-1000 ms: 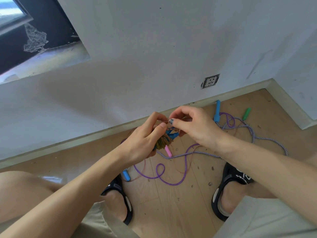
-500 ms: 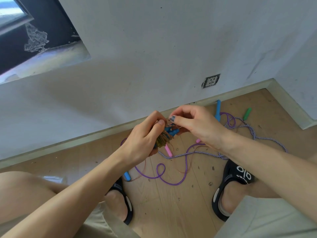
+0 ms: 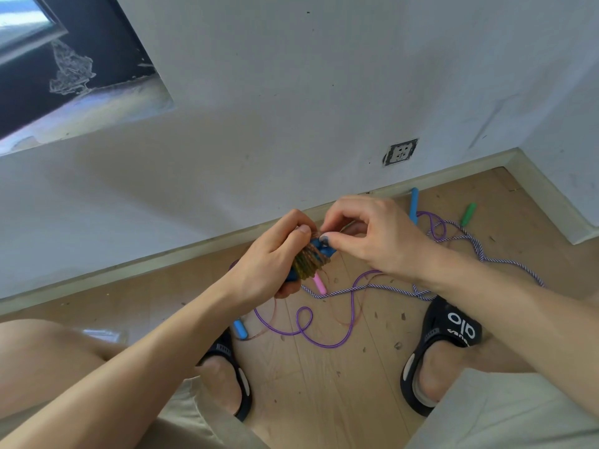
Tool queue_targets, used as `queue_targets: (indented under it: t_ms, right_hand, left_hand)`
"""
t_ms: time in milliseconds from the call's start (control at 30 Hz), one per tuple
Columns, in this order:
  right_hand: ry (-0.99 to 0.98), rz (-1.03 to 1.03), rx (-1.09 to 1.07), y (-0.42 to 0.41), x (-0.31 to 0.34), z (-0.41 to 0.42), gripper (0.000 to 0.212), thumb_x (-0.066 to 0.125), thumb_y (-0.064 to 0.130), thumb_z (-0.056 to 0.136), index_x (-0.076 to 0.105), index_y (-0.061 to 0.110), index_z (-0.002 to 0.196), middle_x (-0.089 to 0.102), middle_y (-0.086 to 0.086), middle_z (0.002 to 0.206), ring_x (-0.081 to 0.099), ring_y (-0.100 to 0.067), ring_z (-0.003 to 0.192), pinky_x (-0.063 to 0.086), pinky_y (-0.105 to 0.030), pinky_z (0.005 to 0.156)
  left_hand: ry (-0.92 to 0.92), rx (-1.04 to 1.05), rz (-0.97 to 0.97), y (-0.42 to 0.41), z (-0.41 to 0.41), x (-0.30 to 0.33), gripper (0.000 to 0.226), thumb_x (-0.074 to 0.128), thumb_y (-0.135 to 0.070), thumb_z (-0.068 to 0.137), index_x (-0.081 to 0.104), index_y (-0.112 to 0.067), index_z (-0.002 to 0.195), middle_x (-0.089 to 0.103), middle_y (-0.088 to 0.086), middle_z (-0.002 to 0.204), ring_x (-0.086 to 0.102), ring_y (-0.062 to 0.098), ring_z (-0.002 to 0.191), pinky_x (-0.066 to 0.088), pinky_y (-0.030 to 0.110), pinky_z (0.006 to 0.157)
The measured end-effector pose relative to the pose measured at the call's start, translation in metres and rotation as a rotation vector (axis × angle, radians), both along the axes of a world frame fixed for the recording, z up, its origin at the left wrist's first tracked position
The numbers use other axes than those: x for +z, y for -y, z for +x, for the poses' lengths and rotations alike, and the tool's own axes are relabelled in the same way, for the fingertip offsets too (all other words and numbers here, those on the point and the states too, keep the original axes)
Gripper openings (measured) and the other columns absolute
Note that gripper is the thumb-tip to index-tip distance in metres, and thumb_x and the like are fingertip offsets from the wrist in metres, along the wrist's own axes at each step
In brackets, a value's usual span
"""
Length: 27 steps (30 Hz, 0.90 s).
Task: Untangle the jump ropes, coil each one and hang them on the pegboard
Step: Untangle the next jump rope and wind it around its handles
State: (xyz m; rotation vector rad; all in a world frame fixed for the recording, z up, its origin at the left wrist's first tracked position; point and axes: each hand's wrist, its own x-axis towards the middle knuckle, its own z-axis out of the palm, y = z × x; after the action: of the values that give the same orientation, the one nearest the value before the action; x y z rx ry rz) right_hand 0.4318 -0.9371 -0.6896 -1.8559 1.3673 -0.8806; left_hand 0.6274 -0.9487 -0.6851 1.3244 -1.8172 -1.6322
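Note:
My left hand [image 3: 272,257] grips a blue jump-rope handle [image 3: 319,251] with a thin brownish rope [image 3: 311,262] wound tightly round it. My right hand [image 3: 372,236] pinches the free end of that rope just above the coil. Below on the wood floor lie a purple rope [image 3: 304,322] in loose loops and a purple-and-white striped rope [image 3: 366,288]. A pink handle [image 3: 319,284], a light blue handle [image 3: 240,330], a second blue handle [image 3: 414,204] and a green handle [image 3: 468,213] lie among them.
I squat facing a white wall with a socket [image 3: 401,152] and a baseboard [image 3: 453,176]. My feet in black slides [image 3: 453,328] [image 3: 227,351] flank the ropes. A dark window opening [image 3: 64,59] is at the upper left. No pegboard is in view.
My right hand has shifted slightly up and right at the coil's top, keeping its pinch on the rope end. The left hand holds the wound handle in the same place.

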Motion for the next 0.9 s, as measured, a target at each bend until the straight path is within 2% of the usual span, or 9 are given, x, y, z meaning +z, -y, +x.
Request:
queue_targets:
  t_ms: [167, 367, 500, 600, 700, 800, 900]
  right_hand:
    - [0.033, 0.118, 0.005, 0.001, 0.008, -0.003, 0.003, 0.072, 0.013, 0.086, 0.071, 0.014, 0.089, 0.072, 0.004, 0.083, 0.069, -0.009, 0.080, 0.057, -0.030, 0.077]
    - [-0.007, 0.252, 0.064, 0.007, 0.018, -0.010, 0.003, 0.069, 0.011, 0.090, 0.072, 0.011, 0.092, 0.074, -0.003, 0.082, 0.071, -0.016, 0.076, 0.058, -0.027, 0.074]
    - [-0.008, 0.359, 0.117, 0.013, 0.023, -0.014, 0.005, 0.066, 0.011, 0.093, 0.071, 0.009, 0.093, 0.075, -0.006, 0.079, 0.072, -0.019, 0.073, 0.057, -0.022, 0.069]
    - [-0.055, 0.361, 0.134, 0.012, 0.022, -0.013, 0.008, 0.061, 0.015, 0.097, 0.069, 0.013, 0.095, 0.074, -0.005, 0.083, 0.072, -0.017, 0.075, 0.058, -0.027, 0.074]
    - [-0.117, 0.273, 0.112, 0.007, 0.018, -0.009, 0.009, 0.058, 0.017, 0.098, 0.067, 0.015, 0.096, 0.072, 0.001, 0.085, 0.069, -0.012, 0.079, 0.055, -0.033, 0.078]
    - [-0.021, 0.261, 0.021, 0.003, 0.014, -0.004, 0.009, 0.059, 0.014, 0.097, 0.067, 0.011, 0.098, 0.072, -0.002, 0.088, 0.069, -0.014, 0.084, 0.056, -0.031, 0.080]
    - [0.098, 0.300, -0.075, 0.001, 0.009, 0.001, 0.009, 0.061, 0.011, 0.096, 0.068, 0.006, 0.100, 0.073, -0.007, 0.093, 0.070, -0.017, 0.089, 0.058, -0.023, 0.079]
  left_hand:
    - [-0.002, -0.006, 0.007, 0.002, 0.000, -0.001, 0.021, 0.034, -0.033, 0.108, 0.046, -0.016, 0.108, 0.052, 0.036, 0.091, 0.041, 0.026, 0.052, 0.032, 0.033, 0.046]
    - [0.060, -0.055, -0.035, 0.002, 0.001, -0.001, 0.020, 0.033, -0.034, 0.108, 0.049, -0.023, 0.105, 0.057, 0.016, 0.083, 0.043, 0.016, 0.048, 0.037, 0.024, 0.043]
    - [0.100, -0.099, -0.082, 0.004, 0.000, 0.002, 0.018, 0.035, -0.030, 0.107, 0.052, -0.022, 0.105, 0.054, 0.026, 0.090, 0.042, 0.016, 0.053, 0.041, 0.022, 0.045]
    - [0.127, -0.130, -0.148, 0.007, 0.001, 0.004, 0.017, 0.037, -0.028, 0.106, 0.052, -0.021, 0.105, 0.054, 0.029, 0.092, 0.044, 0.025, 0.062, 0.046, 0.030, 0.048]
    - [0.146, -0.138, -0.174, 0.008, 0.001, 0.004, 0.017, 0.037, -0.029, 0.106, 0.052, -0.022, 0.104, 0.054, 0.027, 0.091, 0.044, 0.025, 0.063, 0.047, 0.030, 0.049]
    - [0.156, -0.111, -0.159, 0.008, 0.000, 0.003, 0.018, 0.035, -0.032, 0.106, 0.052, -0.024, 0.104, 0.057, 0.020, 0.092, 0.045, 0.020, 0.062, 0.047, 0.024, 0.050]
    - [0.163, -0.116, -0.199, 0.009, -0.001, 0.002, 0.019, 0.035, -0.032, 0.106, 0.051, -0.023, 0.103, 0.056, 0.013, 0.084, 0.045, 0.016, 0.059, 0.046, 0.025, 0.049]
